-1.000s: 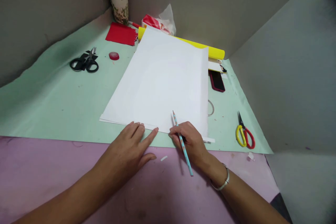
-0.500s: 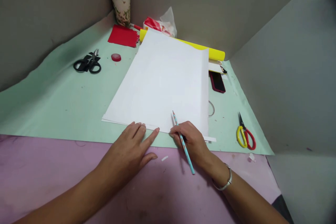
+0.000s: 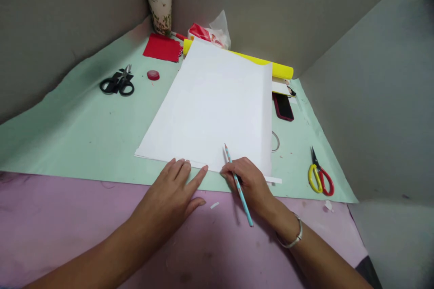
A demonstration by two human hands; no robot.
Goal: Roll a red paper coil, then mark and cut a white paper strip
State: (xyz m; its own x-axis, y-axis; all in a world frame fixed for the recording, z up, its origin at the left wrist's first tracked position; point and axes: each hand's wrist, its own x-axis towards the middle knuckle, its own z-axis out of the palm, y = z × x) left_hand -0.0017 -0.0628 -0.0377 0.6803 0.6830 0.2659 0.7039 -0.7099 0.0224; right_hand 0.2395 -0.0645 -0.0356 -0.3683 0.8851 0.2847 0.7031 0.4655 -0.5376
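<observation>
A large white sheet of paper (image 3: 217,104) lies across the green table covering, its near edge toward me. My left hand (image 3: 176,185) is open and flat, with its fingertips on that near edge and the thumb apart. To the right of it, my right hand (image 3: 249,180) is closed on a light blue patterned pencil (image 3: 241,196). The pencil rests tilted across the hand, its sharpened tip pointing away over the paper. The right thumb and forefinger touch the sheet's near edge; whether they pinch it I cannot tell. A thin white strip (image 3: 274,180) sticks out beside this hand.
Black-handled scissors (image 3: 117,83), a red tape roll (image 3: 153,75) and red paper (image 3: 162,47) lie left. A cup (image 3: 159,2) and a yellow roll (image 3: 283,70) are behind. Rightward are a phone (image 3: 283,107) and yellow-and-red scissors (image 3: 319,176). Grey walls (image 3: 254,4) enclose the table.
The whole view has shifted slightly, so everything appears a little farther right. Both hands, the pencil and the paper keep nearly the same positions relative to each other.
</observation>
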